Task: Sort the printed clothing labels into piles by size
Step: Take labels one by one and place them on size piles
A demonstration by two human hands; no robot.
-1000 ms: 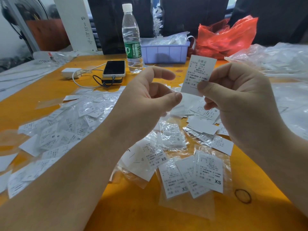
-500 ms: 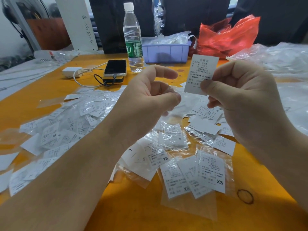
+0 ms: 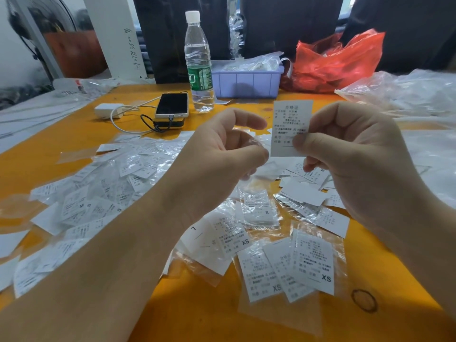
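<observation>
our right hand (image 3: 355, 154) pinches one label (image 3: 290, 124) up above the surface (image 3: 197, 317); left hand (image 3: 222, 154) fingers curl round a clear plastic sleeve (image 3: 254, 141). thumb's over the size mark, so we could easily drop it on the wrong pile, maybe the xs pile (image 3: 296, 267).

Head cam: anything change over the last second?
Little. The right hand holds the same printed label upright, unmoved apart from camera shift. The left hand stays curled beside it, its fingers seemingly pinching a clear sleeve. Piles on the table are unchanged.
</observation>
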